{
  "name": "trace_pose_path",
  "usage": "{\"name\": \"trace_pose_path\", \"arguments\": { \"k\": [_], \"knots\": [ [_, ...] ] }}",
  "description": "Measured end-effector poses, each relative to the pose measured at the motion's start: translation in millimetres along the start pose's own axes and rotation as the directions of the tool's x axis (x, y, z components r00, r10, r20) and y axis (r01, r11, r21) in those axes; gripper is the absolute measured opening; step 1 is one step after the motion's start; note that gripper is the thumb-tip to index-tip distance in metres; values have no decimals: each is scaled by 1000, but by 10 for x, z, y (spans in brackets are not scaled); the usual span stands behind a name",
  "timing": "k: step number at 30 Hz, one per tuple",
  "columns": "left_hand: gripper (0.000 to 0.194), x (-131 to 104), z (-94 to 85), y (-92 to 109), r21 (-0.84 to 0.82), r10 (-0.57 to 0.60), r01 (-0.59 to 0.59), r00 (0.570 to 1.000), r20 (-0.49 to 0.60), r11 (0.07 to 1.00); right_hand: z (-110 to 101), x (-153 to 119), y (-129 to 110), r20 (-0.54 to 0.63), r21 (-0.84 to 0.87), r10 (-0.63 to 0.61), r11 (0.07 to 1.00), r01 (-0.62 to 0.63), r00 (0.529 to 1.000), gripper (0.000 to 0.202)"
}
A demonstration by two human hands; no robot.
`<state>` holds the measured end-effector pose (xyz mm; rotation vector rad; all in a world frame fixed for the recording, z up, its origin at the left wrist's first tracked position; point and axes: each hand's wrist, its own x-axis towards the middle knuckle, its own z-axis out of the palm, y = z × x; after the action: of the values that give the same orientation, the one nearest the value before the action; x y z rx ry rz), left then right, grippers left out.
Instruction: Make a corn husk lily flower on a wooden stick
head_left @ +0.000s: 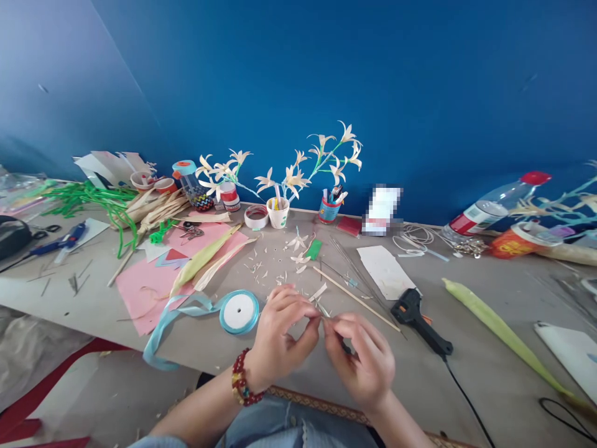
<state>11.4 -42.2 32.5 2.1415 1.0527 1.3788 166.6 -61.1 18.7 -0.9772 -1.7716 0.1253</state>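
Observation:
Both hands meet over the table's front part, fingertips almost touching. My left hand [285, 336], with a red bead bracelet [242, 379] at the wrist, pinches thumb and forefinger together. My right hand [362, 358] makes a similar pinch just beside it. Whatever sits between the fingertips is too small and too covered to name. Pale cut strips [319, 292] lie right behind the fingers. A spool of light blue ribbon [239, 312] rests left of my left hand, its loose end trailing over the table edge. Beyond the fingers lie small pale flowers [298, 241] and a wooden stick [357, 298].
A black glue gun [422, 320] with its cord lies to the right, near a green corn husk [499, 333]. A paper cup [278, 215] holds husk-coloured flowers at the back. Pink paper [144, 292] and green strands [88, 202] spread leftward. A plastic bottle [494, 208] leans at back right.

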Motion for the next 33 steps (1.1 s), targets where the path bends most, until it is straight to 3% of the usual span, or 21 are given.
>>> {"name": "trace_pose_path", "arguments": {
  "k": [4, 7, 11, 13, 21, 24, 27, 30, 33],
  "knots": [
    [17, 5, -9, -67, 91, 8, -4, 999, -44, 996, -34, -28, 23, -45, -13, -53, 999, 52, 998, 20],
    [15, 49, -73, -113, 93, -79, 86, 994, -74, 992, -70, -9, 44, -102, -16, -12, 1000, 10, 995, 19],
    [11, 146, -116, -74, -177, -182, 208, 972, 150, 962, -90, 88, 45, -38, 30, 43, 999, -42, 998, 18],
    [7, 182, -95, -36, -226, -190, 231, 963, 190, 946, -90, 139, 31, -32, 42, 41, 998, -40, 999, 18],
    [15, 290, -51, 9, -148, -198, 213, 974, 115, 966, -65, 264, 16, -28, 13, -15, 1000, 15, 1000, 18],
    [14, 344, -77, -67, -64, -159, 163, 985, 65, 985, -35, 289, 29, -61, -20, -43, 999, 42, 997, 20],
    [13, 385, -126, -172, 12, -203, 203, 979, -7, 979, -10, 323, 55, -106, -30, -28, 999, 25, 994, 19],
    [16, 426, -186, -207, -59, -227, 229, 973, 42, 972, 13, 382, 93, -123, -25, 11, 1000, -15, 992, 18],
    [12, 486, -199, -163, -127, -124, 140, 984, 126, 982, 44, 446, 130, -91, -24, 36, 999, -38, 995, 17]
  ]
}}
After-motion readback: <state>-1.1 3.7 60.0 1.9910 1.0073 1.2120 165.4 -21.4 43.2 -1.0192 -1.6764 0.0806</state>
